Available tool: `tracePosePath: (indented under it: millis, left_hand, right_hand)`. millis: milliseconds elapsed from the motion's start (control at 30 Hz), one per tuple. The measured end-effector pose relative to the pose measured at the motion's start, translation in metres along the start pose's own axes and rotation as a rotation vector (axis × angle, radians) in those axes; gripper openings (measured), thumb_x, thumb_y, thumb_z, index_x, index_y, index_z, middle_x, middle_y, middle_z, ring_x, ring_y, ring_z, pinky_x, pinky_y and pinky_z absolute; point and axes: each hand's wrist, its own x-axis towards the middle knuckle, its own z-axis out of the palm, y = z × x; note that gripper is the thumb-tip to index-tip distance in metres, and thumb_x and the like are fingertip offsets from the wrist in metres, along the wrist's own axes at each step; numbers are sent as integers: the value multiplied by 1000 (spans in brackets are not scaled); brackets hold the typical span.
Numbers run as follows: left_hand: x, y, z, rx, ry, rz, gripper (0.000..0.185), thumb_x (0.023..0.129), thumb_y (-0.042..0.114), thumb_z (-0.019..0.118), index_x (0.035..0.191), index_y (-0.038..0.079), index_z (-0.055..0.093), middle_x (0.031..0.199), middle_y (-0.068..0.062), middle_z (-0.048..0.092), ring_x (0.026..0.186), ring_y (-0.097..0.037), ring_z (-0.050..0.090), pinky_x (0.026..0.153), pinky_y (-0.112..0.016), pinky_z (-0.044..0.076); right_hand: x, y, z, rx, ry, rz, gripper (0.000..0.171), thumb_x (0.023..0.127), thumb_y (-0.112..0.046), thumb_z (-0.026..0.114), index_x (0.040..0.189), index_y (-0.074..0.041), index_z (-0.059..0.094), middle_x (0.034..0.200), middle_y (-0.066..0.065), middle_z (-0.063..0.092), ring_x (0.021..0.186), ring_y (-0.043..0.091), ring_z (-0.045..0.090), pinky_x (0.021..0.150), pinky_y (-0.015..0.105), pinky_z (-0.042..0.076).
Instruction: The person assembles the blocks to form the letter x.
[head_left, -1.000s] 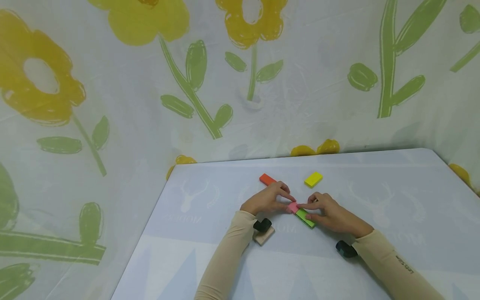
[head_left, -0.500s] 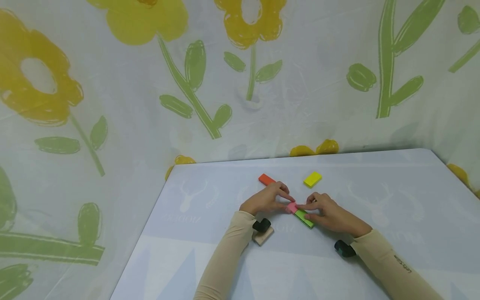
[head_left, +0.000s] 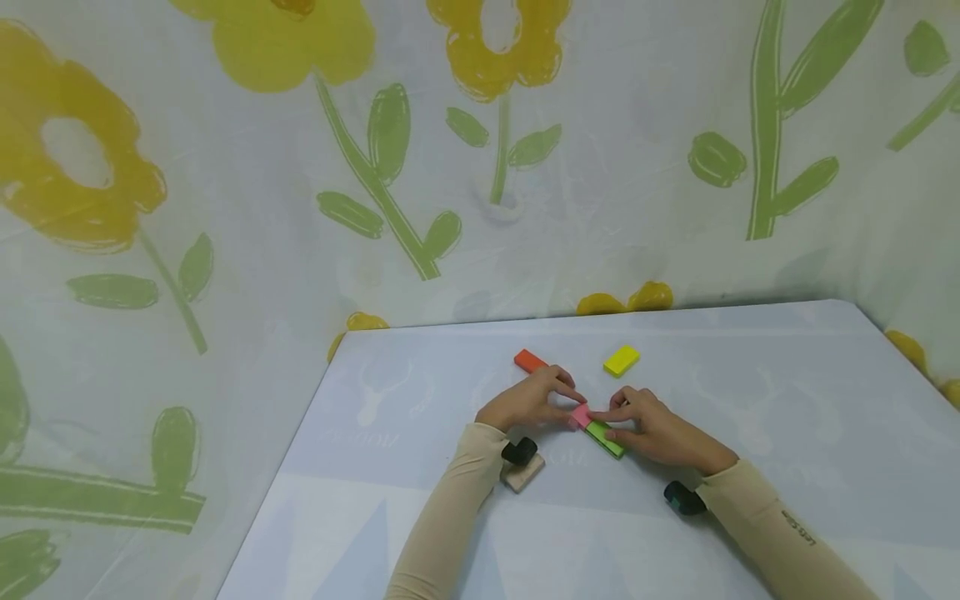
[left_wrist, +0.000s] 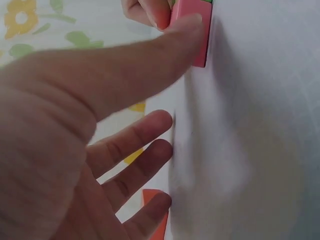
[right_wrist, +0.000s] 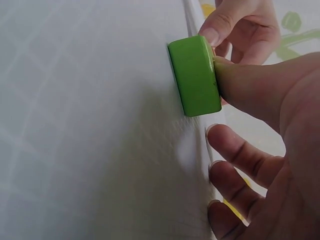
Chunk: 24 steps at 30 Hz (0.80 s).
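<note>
A small pink block (head_left: 581, 415), flat and rectangular with a smooth painted face, lies on the pale blue table (head_left: 750, 400) end to end with a longer green block (head_left: 604, 438); the two touch, and together they make a short slanted row. Taking the pink block as the landmark, the left hand (head_left: 527, 403) sits just to its left, thumb and forefinger curled in and pinching its near end. The left wrist view shows the forefinger laid flat along the pink face while the other fingers (left_wrist: 145, 155) splay loosely toward the table.

The right hand (head_left: 651, 430) lies to the right of the pink block, over the green one. In the right wrist view its thumb presses against the green block's glossy, round-cornered side and the remaining fingers (right_wrist: 240, 150) curl loosely below without touching it; most of the green block's length is hidden behind the hand in the head view.

Beyond the pink block, farther from the person, an orange block (head_left: 531, 361) lies partly behind the left hand's knuckles, and a yellow block (head_left: 622, 360) lies flat and apart to its right. Nearer the person, below and left of the pink block, a plain pale wooden block (head_left: 523, 475) is half covered by the black wrist camera (head_left: 520, 451). Behind the table hangs a thin, creased cloth (head_left: 225, 208) printed with yellow flowers and green stems.
</note>
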Motion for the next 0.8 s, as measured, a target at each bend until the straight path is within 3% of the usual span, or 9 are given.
tracePosePath:
  millis: [167, 400, 800]
  left_hand:
    - [-3, 1, -3, -16, 12, -22, 44, 91, 30, 81, 133, 19, 72, 136, -1, 61, 129, -15, 53, 110, -29, 46]
    - [-14, 3, -15, -112, 116, -89, 50, 91, 36, 80, 136, 19, 69, 137, 0, 64, 128, -18, 58, 109, -34, 49]
    - [-36, 1, -24, -186, 258, -2, 46, 93, 25, 78, 133, 3, 68, 127, -15, 70, 113, -30, 65, 105, -50, 50]
  right_hand:
    - [-1, 1, 2, 2, 10, -17, 37, 90, -11, 77, 127, -11, 75, 102, 0, 60, 92, 14, 43, 78, 28, 37]
    - [0, -1, -1, 3, -17, 17, 37, 92, -14, 77, 129, -12, 74, 103, 0, 58, 95, 15, 43, 80, 29, 37]
    - [0, -3, -1, 25, -33, 66, 38, 92, -15, 76, 130, -13, 73, 104, 1, 59, 96, 17, 43, 80, 28, 38]
